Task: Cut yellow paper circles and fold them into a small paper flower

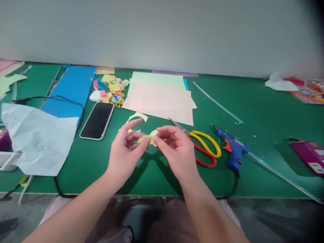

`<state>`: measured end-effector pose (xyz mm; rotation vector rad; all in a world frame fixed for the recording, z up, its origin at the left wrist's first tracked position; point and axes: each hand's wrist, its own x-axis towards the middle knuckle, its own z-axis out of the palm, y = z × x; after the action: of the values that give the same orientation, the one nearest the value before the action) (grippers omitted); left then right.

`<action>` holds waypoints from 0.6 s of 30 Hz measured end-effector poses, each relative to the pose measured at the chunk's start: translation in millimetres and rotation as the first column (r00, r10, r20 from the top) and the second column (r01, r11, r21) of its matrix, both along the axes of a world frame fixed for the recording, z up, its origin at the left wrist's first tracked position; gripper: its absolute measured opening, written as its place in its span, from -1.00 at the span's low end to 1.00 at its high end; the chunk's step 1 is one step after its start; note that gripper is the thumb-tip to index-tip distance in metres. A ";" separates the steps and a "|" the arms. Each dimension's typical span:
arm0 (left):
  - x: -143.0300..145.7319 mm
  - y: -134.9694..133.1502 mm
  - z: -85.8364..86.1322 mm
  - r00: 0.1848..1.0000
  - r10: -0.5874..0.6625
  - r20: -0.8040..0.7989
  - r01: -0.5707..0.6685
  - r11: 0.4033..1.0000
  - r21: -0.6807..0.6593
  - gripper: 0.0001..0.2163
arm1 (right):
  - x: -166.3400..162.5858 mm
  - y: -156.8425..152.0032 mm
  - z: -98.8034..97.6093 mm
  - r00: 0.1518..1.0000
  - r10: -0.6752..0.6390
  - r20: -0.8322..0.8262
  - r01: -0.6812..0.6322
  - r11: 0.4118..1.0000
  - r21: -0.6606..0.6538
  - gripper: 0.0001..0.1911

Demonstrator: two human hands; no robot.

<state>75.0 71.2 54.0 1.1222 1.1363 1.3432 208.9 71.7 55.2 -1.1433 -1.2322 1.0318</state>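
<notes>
A: What's the surface like?

B: A green table, with a plain pale wall behind it. Grey floor shows beneath the near edge.

A: And on it?

B: To the left, a blue board, a creased white sheet and a phone, screen dark. Just beyond the phone there's a heap of coloured petals. In the middle, a pink sheet overlaps a green one.

A: The right side?

B: Scissors with one yellow and one red handle, then a blue glue gun on its side, and a purple box at the far right.

A: How are the hands held?

B: Both forearms reach in from the near edge, and the hands nearly meet. The left hand is partly curled, index finger lifted, thumb pressing inward. The right hand is more closed, its thumb pointing left.

A: Holding anything?

B: Yes, a small yellow piece, pinched at both sides between the two thumbs and the fingers behind.

A: Where does it sit?

B: Between the hands, nearer than the cut scraps. A paler piece shows just behind; I can't tell whether it's held or lying down.
</notes>
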 end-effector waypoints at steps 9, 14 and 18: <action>-1.6 3.2 0.8 0.996 0.059 0.069 -0.057 0.998 -0.030 -0.56 | 3.5 1.7 2.0 0.993 -0.058 -0.099 0.058 0.998 -0.008 -0.91; -1.1 3.8 0.7 0.995 0.047 0.090 -0.044 0.998 -0.033 -0.55 | 3.4 1.9 1.3 0.994 -0.017 -0.107 0.017 1.000 0.001 -0.88; -0.7 4.0 1.6 0.994 0.045 0.104 -0.042 0.999 -0.030 -0.54 | 2.8 1.6 0.6 0.996 0.010 -0.089 -0.010 1.000 0.001 -0.87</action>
<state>74.3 75.2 55.5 1.0002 1.1051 1.3999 211.8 73.3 55.8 -1.0802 -1.1685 1.0785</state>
